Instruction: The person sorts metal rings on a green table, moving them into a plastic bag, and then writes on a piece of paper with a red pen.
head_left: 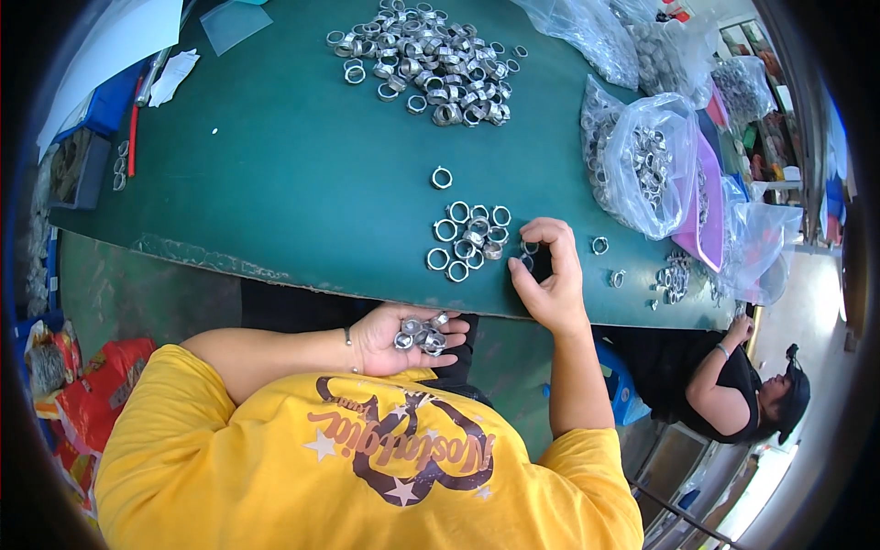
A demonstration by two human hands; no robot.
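Note:
My left hand [394,337] is cupped palm up just below the table edge and holds a small heap of metal rings [422,334]. My right hand [553,275] rests on the green table [275,183], its thumb and forefinger curled around a metal ring [530,247] lying there. Just left of that hand is a small cluster of rings [467,240] laid flat on the table, with a single ring [442,177] a little farther out. A big loose pile of rings [431,64] lies at the far side.
Clear plastic bags of rings [642,165] and a pink tub [704,211] crowd the right side, with a few loose rings [674,278] near them. Another person [733,385] sits at the lower right. Blue trays and papers [101,119] lie at the left.

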